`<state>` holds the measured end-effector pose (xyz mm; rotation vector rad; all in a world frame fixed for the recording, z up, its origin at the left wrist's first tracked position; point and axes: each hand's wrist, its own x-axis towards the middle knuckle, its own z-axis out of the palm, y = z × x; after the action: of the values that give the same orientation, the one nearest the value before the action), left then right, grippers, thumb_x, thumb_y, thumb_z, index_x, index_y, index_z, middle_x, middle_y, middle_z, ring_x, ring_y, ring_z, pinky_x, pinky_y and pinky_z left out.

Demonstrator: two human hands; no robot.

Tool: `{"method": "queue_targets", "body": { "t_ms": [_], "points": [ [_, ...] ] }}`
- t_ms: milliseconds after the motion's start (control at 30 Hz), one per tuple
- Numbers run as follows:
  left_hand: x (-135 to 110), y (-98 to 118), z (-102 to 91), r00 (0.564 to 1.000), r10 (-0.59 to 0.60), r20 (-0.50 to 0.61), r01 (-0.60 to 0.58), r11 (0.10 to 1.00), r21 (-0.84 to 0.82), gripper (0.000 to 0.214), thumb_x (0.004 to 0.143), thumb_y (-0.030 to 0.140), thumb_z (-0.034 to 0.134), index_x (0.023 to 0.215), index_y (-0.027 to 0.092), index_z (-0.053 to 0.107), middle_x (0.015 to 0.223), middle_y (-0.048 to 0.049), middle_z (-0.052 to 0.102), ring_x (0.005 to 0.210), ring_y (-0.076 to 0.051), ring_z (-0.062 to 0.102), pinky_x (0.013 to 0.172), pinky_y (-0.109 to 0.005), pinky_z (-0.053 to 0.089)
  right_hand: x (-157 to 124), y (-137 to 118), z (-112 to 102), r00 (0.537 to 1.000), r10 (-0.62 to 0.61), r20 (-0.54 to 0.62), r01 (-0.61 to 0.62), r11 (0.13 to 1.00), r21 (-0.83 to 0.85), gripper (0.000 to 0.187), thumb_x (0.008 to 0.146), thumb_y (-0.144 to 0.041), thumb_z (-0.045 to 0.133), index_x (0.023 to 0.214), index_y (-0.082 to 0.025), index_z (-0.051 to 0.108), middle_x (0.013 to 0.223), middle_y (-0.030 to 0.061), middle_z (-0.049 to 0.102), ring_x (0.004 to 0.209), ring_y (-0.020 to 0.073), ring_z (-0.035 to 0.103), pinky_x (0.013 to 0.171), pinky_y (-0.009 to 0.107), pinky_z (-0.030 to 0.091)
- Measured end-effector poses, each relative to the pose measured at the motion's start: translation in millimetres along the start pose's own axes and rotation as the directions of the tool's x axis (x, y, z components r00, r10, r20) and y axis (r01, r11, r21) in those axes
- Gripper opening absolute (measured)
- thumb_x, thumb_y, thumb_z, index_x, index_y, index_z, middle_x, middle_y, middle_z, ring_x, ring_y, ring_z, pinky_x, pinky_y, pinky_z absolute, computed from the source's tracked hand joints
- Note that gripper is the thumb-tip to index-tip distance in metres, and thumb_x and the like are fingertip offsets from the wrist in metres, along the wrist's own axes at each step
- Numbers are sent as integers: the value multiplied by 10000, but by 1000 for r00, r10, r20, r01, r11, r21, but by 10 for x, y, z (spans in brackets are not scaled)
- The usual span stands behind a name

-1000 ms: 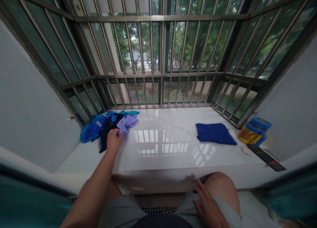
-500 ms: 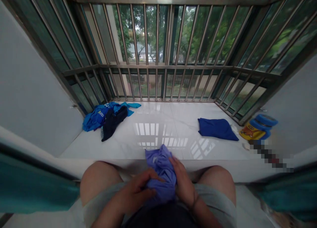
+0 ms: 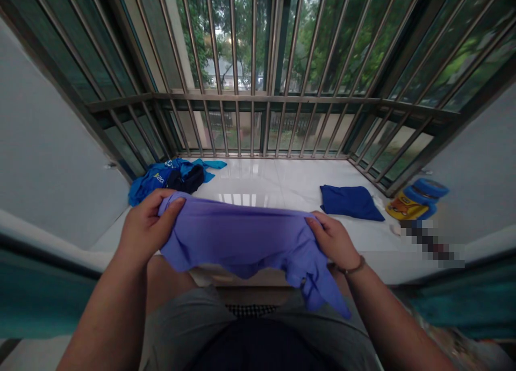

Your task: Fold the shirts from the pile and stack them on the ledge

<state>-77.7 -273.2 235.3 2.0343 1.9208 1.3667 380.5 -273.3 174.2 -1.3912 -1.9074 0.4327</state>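
A purple shirt (image 3: pixel 237 236) is stretched sideways in the air above my lap, its upper edge pulled nearly straight. My left hand (image 3: pixel 151 223) pinches its left end, thumb on top and fingers behind the cloth. At the other end, my right hand (image 3: pixel 332 239) grips the top corner the same way. Loose folds hang below the right hand, one narrow part trailing down to the right. The shirt's far side is hidden.
On the white window ledge (image 3: pixel 270 177), a heap of blue clothes (image 3: pixel 155 180) with a dark piece lies left. A folded dark blue cloth (image 3: pixel 350 202) lies right, beside a blue-and-yellow jar (image 3: pixel 417 199). Metal bars (image 3: pixel 253 98) span the window; teal curtains (image 3: pixel 44 301) hang at both sides.
The purple shirt was bunched in my lap between both hands. Now it is raised forward and spread wide, with my hands moved apart to its two ends. The view has tilted slightly down.
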Motion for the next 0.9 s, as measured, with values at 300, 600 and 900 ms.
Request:
{"method": "queue_targets", "body": {
  "t_ms": [300, 600, 900],
  "points": [
    [1288, 387, -44, 968, 48, -248, -38, 998, 44, 745, 1039, 666, 486, 1145, -22, 751, 969, -3, 729, 923, -141, 678, 853, -275, 464, 1264, -435, -909, 924, -237, -300, 87, 894, -439, 705, 1163, -602, 327, 1106, -76, 794, 958, 140, 744, 989, 250, 698, 917, 364, 496],
    [-100, -634, 334, 916, -125, 380, 157, 986, -53, 527, 882, 733, 640, 831, 218, 737, 767, 11, 723, 744, -191, 655, 698, -268, 489, 69, 428, 136, 906, -423, 17, 380, 793, -477, 299, 1120, -316, 552, 1206, -216, 821, 1000, 99, 765, 916, 249, 683, 825, 376, 538],
    [-1182, -1014, 825, 643, -190, 742, 185, 979, 90, 374, 1005, 512, 542, 836, 237, 730, 834, -31, 769, 778, -226, 709, 759, -300, 515, -394, 1025, 878, 972, 23, 234, 86, 891, -446, 442, 1151, -394, 417, 1045, -211, 805, 1061, 113, 781, 1040, 265, 692, 1000, 402, 517]
  ]
}}
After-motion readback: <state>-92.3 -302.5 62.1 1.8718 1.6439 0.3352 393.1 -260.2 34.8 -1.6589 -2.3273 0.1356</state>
